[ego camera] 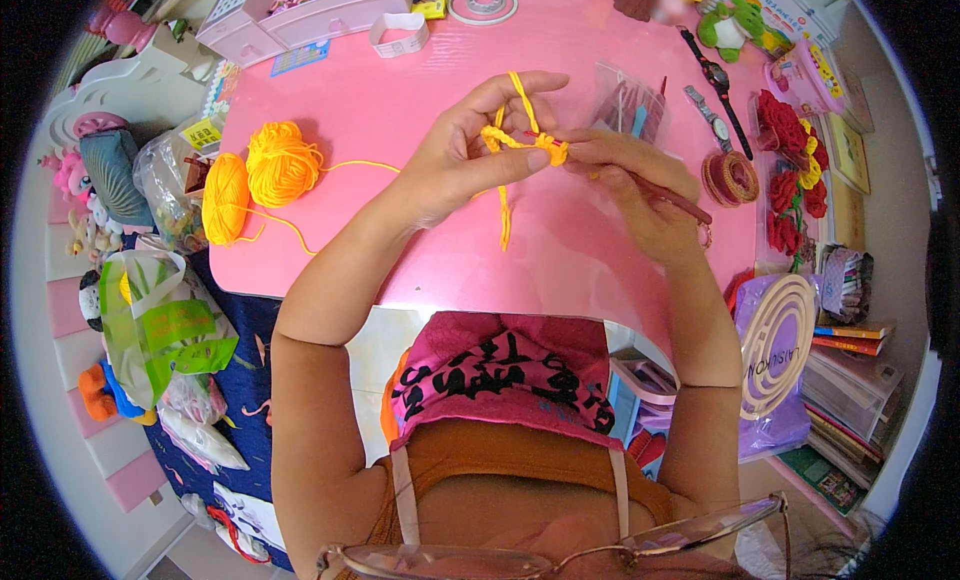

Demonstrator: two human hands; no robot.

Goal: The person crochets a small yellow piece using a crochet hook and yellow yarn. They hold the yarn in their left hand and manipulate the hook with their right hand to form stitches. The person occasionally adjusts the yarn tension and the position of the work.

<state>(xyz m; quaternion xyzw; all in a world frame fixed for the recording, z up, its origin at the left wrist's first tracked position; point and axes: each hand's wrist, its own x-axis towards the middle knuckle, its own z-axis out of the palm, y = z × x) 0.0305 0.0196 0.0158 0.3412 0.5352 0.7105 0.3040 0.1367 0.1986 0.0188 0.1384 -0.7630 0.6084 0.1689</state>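
Observation:
Above the pink table (450, 257), my left hand (487, 137) pinches a small yellow crochet piece (555, 149) between thumb and fingers, with yellow yarn looped over its raised index finger. My right hand (645, 182) grips a crochet hook with a reddish-brown handle (675, 199). The hook's red tip passes through the piece, where both hands nearly meet. Strands of yellow yarn (505, 220) hang beneath my left hand. At the table's left lie a round yellow yarn ball (281, 165) and an oblong yellow skein (226, 199), each with a loose strand.
Beyond my right hand lie a clear pouch of hooks (630, 107), a metal-band watch (709, 119), a black watch (712, 74) and a ribbon roll (730, 179). Red crocheted flowers (784, 122) line the right edge. A pink drawer box (322, 25) and a white spool (482, 5) stand at the back.

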